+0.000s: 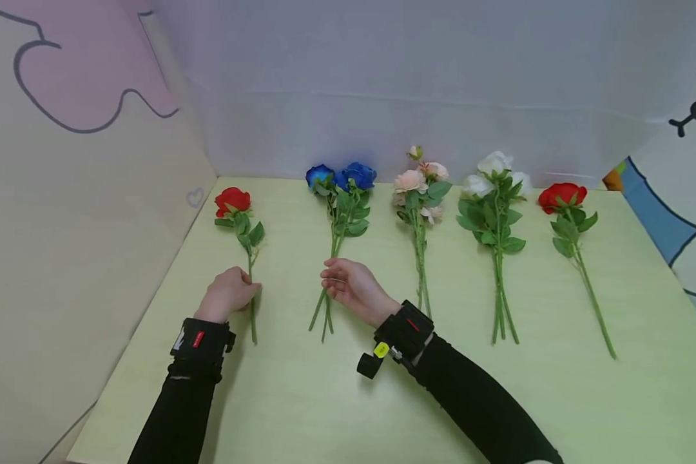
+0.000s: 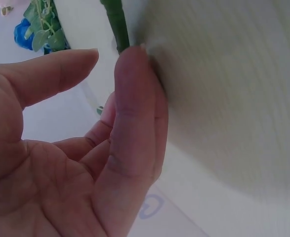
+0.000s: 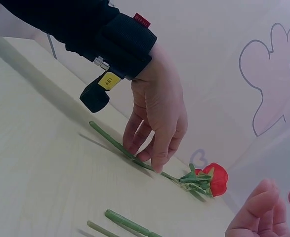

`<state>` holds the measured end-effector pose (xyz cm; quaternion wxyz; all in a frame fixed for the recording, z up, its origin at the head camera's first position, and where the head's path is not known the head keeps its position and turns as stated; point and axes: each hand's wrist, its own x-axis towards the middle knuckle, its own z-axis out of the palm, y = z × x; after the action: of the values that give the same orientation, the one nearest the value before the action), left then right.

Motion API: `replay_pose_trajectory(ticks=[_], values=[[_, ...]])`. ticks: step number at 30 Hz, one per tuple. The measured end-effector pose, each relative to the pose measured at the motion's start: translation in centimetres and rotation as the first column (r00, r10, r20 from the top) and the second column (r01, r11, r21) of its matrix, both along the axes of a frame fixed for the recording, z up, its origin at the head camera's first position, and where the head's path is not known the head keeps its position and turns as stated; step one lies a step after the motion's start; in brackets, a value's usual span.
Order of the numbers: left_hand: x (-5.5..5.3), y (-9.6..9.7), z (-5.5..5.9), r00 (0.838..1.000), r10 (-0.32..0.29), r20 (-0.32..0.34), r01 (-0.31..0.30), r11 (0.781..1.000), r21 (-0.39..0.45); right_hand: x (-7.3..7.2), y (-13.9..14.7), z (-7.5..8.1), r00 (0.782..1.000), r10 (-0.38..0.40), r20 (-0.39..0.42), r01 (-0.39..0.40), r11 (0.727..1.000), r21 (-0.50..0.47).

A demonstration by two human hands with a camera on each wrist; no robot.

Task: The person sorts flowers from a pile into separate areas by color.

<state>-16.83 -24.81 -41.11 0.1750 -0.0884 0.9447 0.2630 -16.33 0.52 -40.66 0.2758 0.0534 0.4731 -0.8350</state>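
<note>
At the left of the head view, my left hand (image 1: 229, 295) is at the stem of a single red rose (image 1: 233, 201) lying on the table. The left wrist view shows the green stem (image 2: 116, 22) against the fingertips, with the thumb standing apart from them. My right hand (image 1: 356, 293) hovers at the stems of the blue roses (image 1: 356, 176), its fingers loosely bent. In the right wrist view a gap separates that hand's thumb from its fingers (image 3: 261, 202), and cut stem ends (image 3: 127, 221) lie below.
Right of the blue roses lie a pale pink bunch (image 1: 410, 182), a white bunch (image 1: 495, 164) and another red rose (image 1: 562, 196). They rest on a pale yellow-green table (image 1: 383, 412). A white sheet (image 1: 412, 77) hangs behind, and a printed panel (image 1: 81, 225) borders the left.
</note>
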Motion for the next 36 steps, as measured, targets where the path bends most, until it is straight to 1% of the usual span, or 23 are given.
replay_pose_trajectory(ticks=[4, 7, 11, 17, 21, 29, 32, 36], values=[[0.06, -0.15, -0.03, 1.000, 0.010, 0.013, -0.010, 1.000, 0.007, 0.08, -0.25, 0.06, 1.000, -0.002, 0.005, 0.002, 1.000, 0.003], [-0.03, -0.19, -0.07, 1.000, 0.015, 0.006, -0.015, 1.000, 0.010, 0.08, -0.27, 0.05, 1.000, -0.003, 0.006, 0.003, 1.000, 0.005], [-0.16, -0.39, -0.19, 1.000, 0.014, -0.016, -0.014, 1.000, -0.006, 0.05, -0.31, -0.01, 1.000, 0.007, 0.006, -0.007, 1.000, 0.006], [-0.50, -0.50, -0.45, 0.998, -0.017, -0.053, 0.014, 0.999, -0.052, 0.03, -0.15, -0.09, 1.000, -0.002, 0.000, 0.002, 1.000, 0.007], [-0.35, -0.61, -0.47, 0.998, -0.005, -0.058, 0.002, 0.998, -0.061, 0.05, -0.24, -0.18, 1.000, 0.007, -0.002, -0.007, 1.000, 0.014], [-0.13, -0.35, -0.04, 0.999, 0.036, -0.023, -0.038, 0.993, -0.110, 0.04, 0.00, -0.43, 1.000, 0.028, 0.001, -0.028, 1.000, 0.001], [-0.24, -0.19, 0.03, 0.999, 0.044, -0.016, -0.045, 0.992, -0.118, 0.03, 0.13, -0.42, 1.000, 0.021, -0.009, -0.021, 1.000, 0.004], [-0.38, -0.13, 0.14, 0.998, 0.056, 0.004, -0.055, 0.991, -0.119, -0.07, 0.27, -0.21, 1.000, 0.020, -0.002, -0.020, 1.000, 0.015]])
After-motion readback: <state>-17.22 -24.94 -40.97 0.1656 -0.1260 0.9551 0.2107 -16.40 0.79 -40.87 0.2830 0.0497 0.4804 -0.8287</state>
